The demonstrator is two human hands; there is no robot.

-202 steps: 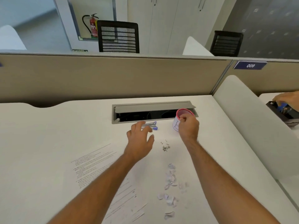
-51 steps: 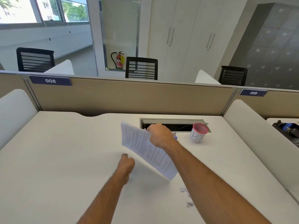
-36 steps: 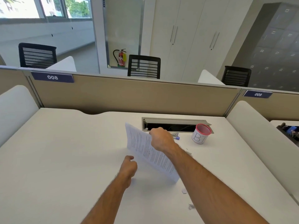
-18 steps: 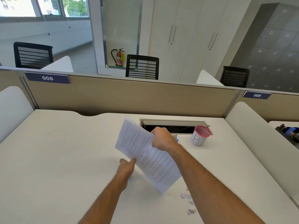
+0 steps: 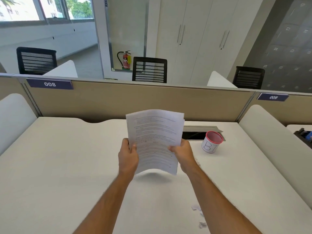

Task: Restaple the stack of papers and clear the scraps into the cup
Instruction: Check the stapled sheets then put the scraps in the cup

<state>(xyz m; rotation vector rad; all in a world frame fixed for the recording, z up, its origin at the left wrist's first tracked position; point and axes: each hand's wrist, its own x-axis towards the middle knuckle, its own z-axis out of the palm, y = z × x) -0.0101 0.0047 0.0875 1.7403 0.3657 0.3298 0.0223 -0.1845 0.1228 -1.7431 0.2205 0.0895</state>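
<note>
Stack of papers (image 5: 156,141): I hold it upright over the middle of the desk (image 5: 67,166), printed side facing me, its lower edge curling just clear of the surface. The top right corner shows sheets slightly fanned, so the stack is not yet squared.

Left hand (image 5: 128,157): grips the left edge low down, thumb on the front page, fingers curled behind.

Right hand (image 5: 183,153): grips the right edge at about the same height, thumb on the front.

Stapler: I cannot see it; the stack hides the part of the desk where it may be.

Scraps (image 5: 199,215): a few small torn bits lie on the near right of the desk, beside my right forearm, well apart from the cup.

Cup (image 5: 211,142): a white paper cup with a red rim and handwritten letters on its side stands upright to the right of the stack, just in front of the open cable tray (image 5: 200,130). What I see of its inside looks red and bare; the bottom is hidden, so I cannot tell whether anything is in it.

Risk, stapling: if I staple with the sheets fanned, the pages will bind crooked or a back sheet will be missed.

Risk, scraps: my right forearm could sweep them off the near edge.

Risk, cup: it looks light, so a knock could tip it into the tray.
</note>
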